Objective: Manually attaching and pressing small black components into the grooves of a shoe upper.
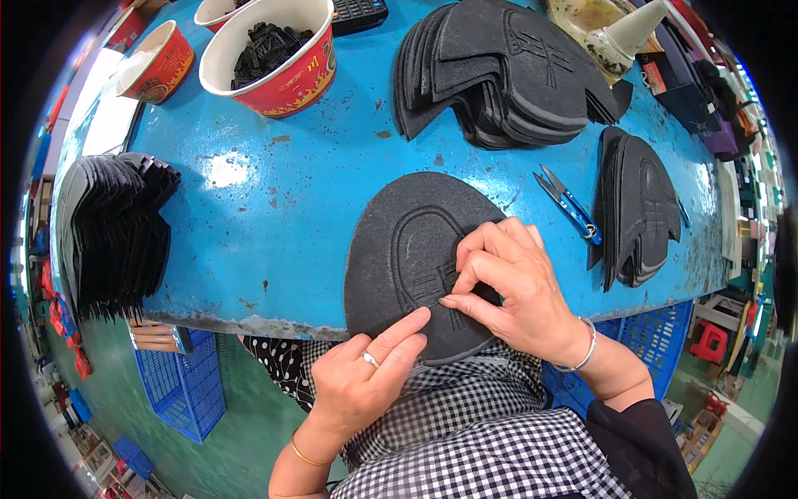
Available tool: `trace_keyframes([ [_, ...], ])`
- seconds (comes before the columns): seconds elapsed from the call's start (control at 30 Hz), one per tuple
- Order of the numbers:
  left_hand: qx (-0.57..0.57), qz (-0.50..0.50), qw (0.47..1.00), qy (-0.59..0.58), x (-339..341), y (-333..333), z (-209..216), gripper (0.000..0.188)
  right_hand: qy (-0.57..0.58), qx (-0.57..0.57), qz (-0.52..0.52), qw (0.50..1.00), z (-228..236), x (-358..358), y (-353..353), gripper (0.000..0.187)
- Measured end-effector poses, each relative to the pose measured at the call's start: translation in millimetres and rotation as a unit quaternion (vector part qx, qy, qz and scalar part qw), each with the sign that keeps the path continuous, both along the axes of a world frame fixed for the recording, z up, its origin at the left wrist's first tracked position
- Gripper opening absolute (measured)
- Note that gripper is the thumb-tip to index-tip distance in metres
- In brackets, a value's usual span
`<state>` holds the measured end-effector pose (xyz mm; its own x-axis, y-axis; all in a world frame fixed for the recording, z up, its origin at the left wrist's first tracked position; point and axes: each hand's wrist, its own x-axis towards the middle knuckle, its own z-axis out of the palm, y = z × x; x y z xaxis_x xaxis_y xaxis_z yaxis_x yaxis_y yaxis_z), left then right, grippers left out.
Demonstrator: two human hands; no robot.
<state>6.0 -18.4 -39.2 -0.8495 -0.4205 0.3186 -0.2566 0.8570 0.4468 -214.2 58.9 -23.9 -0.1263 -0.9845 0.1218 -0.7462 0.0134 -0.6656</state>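
A black oval pad (378, 224) with a raised arch and short crossing strips lies at the table's front edge, its lower end reaching over my lap. My right hand (519, 287) is over its right side, thumb and fingertips pinched close to the strips; whatever small thing they hold is too hidden to name. My left hand (366, 370) grips the pad's lower left edge. Its index finger points along the surface toward the right thumb, the other fingers are bent, and its thumb is mostly hidden. Blue-handled thread snips (573, 204) lie right of the pad.
Stacks of similar black pads stand at the back (507, 75) and right (640, 208). Folded black pieces (120, 237) are piled at left. A red paper tub (287, 87) holds small black parts. Behind is a glue-stained container (611, 46). Blue crates (179, 387) sit below the table.
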Motion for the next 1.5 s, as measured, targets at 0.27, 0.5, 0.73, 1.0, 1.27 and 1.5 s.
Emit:
trace_keyframes([
  [0.27,0.085,0.048,0.99,0.104,-2.1,0.0,-10.2,0.015,-0.009,-0.061,0.023,0.998,1.1,8.4,31.9,0.023],
  [0.5,0.019,0.026,0.999,0.03,1.8,3.2,-10.7,0.015,-0.027,-0.029,-0.003,0.999,-5.3,25.6,39.5,0.032],
  [0.73,0.015,0.029,0.998,0.045,1.6,4.1,-15.1,0.011,-0.047,0.003,0.003,0.999,-2.6,23.6,38.0,0.03],
  [1.0,0.061,0.03,0.997,0.027,1.9,2.4,-8.2,0.019,-0.124,-0.037,-0.023,0.991,-5.9,18.2,41.2,0.029],
  [1.27,-0.005,-0.003,0.998,0.066,9.8,2.0,-20.9,0.012,-0.033,-0.06,0.009,0.998,-9.7,21.0,44.5,0.021],
  [1.5,-0.004,0.009,0.997,0.082,9.3,2.9,-25.7,0.011,-0.027,-0.053,0.024,0.998,-12.0,19.0,45.4,0.023],
])
